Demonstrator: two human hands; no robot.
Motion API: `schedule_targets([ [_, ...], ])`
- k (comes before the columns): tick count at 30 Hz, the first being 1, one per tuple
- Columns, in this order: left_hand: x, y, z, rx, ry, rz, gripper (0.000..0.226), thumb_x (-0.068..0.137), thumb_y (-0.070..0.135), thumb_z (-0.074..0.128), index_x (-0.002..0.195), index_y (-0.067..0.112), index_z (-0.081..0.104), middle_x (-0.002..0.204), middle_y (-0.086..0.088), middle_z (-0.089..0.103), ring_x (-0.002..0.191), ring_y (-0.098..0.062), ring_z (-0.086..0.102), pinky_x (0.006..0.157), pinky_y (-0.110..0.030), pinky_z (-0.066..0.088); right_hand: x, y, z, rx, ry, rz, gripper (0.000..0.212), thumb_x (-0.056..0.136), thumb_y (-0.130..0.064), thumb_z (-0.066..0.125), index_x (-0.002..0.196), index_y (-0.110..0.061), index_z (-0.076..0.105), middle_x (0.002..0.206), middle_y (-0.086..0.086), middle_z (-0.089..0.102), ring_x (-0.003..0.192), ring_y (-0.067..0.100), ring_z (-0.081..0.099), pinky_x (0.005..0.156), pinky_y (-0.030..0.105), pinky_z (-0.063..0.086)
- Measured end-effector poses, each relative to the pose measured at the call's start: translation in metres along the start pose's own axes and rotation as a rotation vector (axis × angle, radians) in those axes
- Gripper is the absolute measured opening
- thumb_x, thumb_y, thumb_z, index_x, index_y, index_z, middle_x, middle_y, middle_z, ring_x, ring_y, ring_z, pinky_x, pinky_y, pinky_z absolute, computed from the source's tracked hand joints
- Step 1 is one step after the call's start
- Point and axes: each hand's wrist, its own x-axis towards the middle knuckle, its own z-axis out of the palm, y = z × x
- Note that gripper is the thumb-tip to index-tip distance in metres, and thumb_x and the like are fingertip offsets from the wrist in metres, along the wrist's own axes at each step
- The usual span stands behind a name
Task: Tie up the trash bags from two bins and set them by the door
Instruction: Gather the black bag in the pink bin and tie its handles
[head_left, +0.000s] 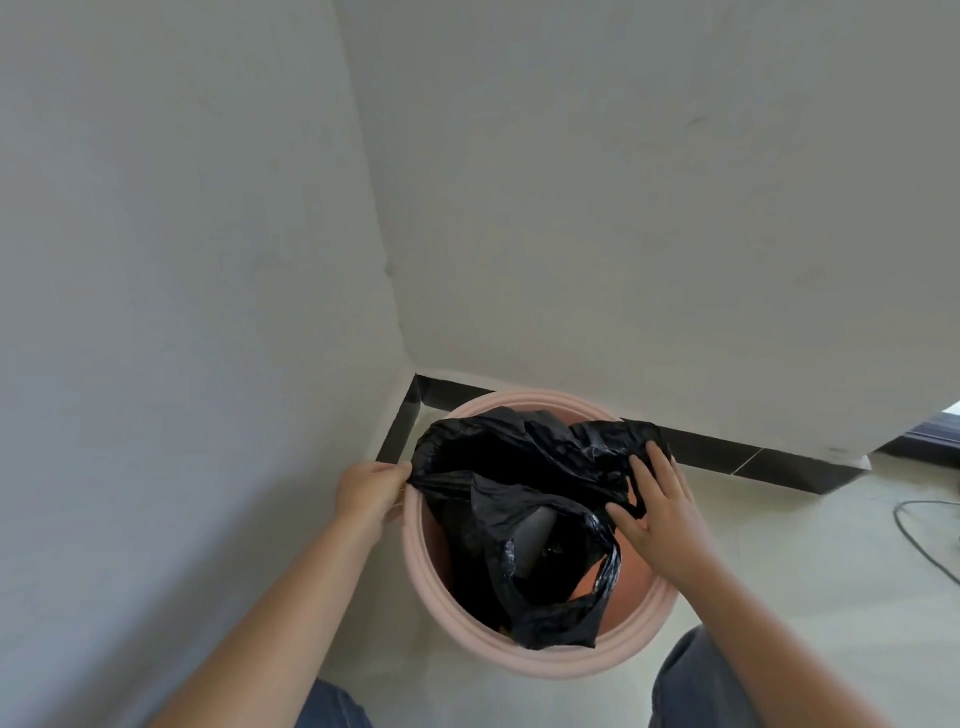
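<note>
The left hand (369, 491) pinches the edge of the black trash bag (519, 519) at the left side of the pink bin (545, 660). The right hand (657, 512) lies on the bag's right edge, fingers mostly straight, thumb hooked into the plastic. The bag sits inside the bin, its rim partly pulled off and drooping inward. The bin stands on the floor in a wall corner. This looks like the start: freeing the first bag. Next, both hands should gather the edges together and lift.
</note>
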Motion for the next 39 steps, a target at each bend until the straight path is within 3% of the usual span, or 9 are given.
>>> schedule_targets([
  [5, -0.005, -0.003, 0.003, 0.063, 0.009, 0.003, 0.031, 0.082, 0.013, 0.063, 0.054, 0.009, 0.052, 0.061, -0.009, 0.055, 0.063, -0.025, 0.052, 0.073, -0.037, 0.05, -0.004, -0.001, -0.001, -0.015, 0.005, -0.012, 0.067, 0.09, -0.038, 0.047, 0.143, -0.011, 0.016, 0.156, 0.006, 0.001, 0.143, 0.023, -0.007, 0.116, 0.032, 0.006],
  [8, 0.0, -0.006, 0.007, 0.047, 0.066, 0.012, 0.032, 0.078, 0.007, 0.066, 0.049, 0.012, 0.052, 0.03, 0.001, 0.054, 0.064, -0.029, 0.055, 0.088, -0.045, 0.049, -0.003, -0.001, -0.001, 0.021, 0.02, -0.014, 0.066, 0.091, -0.035, 0.048, 0.143, -0.01, 0.017, 0.156, 0.007, 0.003, 0.144, 0.023, -0.005, 0.116, 0.03, 0.005],
  [13, 0.007, -0.009, 0.01, -0.045, 0.147, 0.011, 0.036, 0.075, -0.001, 0.062, 0.043, 0.011, 0.05, 0.019, 0.002, 0.045, 0.063, -0.029, 0.054, 0.074, -0.039, 0.046, -0.002, 0.003, 0.001, 0.041, 0.045, -0.034, 0.065, 0.091, -0.034, 0.049, 0.142, -0.009, 0.018, 0.155, 0.008, 0.005, 0.144, 0.022, -0.002, 0.116, 0.029, 0.006],
  [19, 0.005, -0.003, 0.016, 0.143, 0.199, 0.115, 0.046, 0.082, -0.001, 0.048, 0.04, 0.01, 0.033, 0.048, -0.012, 0.037, 0.06, -0.028, 0.042, 0.063, -0.032, 0.033, 0.0, 0.005, 0.004, 0.084, 0.07, -0.036, 0.065, 0.09, -0.035, 0.049, 0.142, -0.009, 0.02, 0.155, 0.007, 0.007, 0.144, 0.021, 0.001, 0.116, 0.029, 0.008],
  [23, 0.012, 0.0, 0.017, 0.085, 0.196, 0.077, 0.041, 0.08, -0.004, 0.048, 0.041, 0.006, 0.04, 0.052, -0.014, 0.039, 0.066, -0.03, 0.045, 0.065, -0.033, 0.031, -0.002, 0.004, 0.008, 0.101, 0.063, -0.012, 0.119, 0.057, -0.09, 0.008, 0.14, -0.006, 0.025, 0.154, 0.01, 0.011, 0.143, 0.026, 0.006, 0.115, 0.033, 0.012],
  [26, 0.019, 0.003, 0.019, -0.057, 0.134, -0.083, 0.011, 0.082, -0.003, 0.05, 0.073, -0.007, 0.054, 0.06, -0.015, 0.044, 0.057, -0.032, 0.048, 0.054, -0.03, 0.033, 0.001, 0.012, 0.016, 0.101, 0.092, -0.001, 0.135, 0.046, -0.094, -0.007, 0.136, -0.002, 0.032, 0.151, 0.015, 0.02, 0.141, 0.032, 0.014, 0.112, 0.035, 0.016],
  [29, 0.027, 0.003, 0.015, -0.047, 0.053, -0.116, 0.03, 0.088, -0.001, 0.045, 0.058, 0.003, 0.043, 0.057, -0.011, 0.039, 0.05, -0.023, 0.038, 0.056, -0.031, 0.036, 0.002, 0.011, 0.018, 0.09, 0.108, -0.008, 0.131, 0.052, -0.093, -0.003, 0.132, 0.002, 0.039, 0.148, 0.019, 0.028, 0.138, 0.037, 0.022, 0.107, 0.036, 0.018],
  [33, 0.018, 0.009, 0.019, 0.051, 0.187, 0.076, 0.026, 0.072, 0.003, 0.045, 0.046, 0.006, 0.045, 0.053, -0.02, 0.036, 0.058, -0.038, 0.049, 0.063, -0.034, 0.027, 0.001, 0.008, 0.014, 0.064, 0.075, -0.003, 0.145, 0.034, -0.096, -0.012, 0.139, -0.005, 0.026, 0.154, 0.011, 0.011, 0.143, 0.027, 0.006, 0.113, 0.031, 0.013],
  [39, -0.013, 0.019, 0.029, -0.06, 0.125, 0.558, 0.036, 0.085, 0.0, 0.052, 0.065, 0.03, 0.046, 0.07, 0.011, 0.051, 0.068, -0.007, 0.05, 0.061, -0.009, 0.038, -0.004, 0.001, 0.008, 0.05, 0.019, 0.006, 0.14, 0.037, -0.096, -0.005, 0.141, -0.007, 0.02, 0.155, 0.008, 0.005, 0.144, 0.026, -0.001, 0.116, 0.034, 0.011],
])
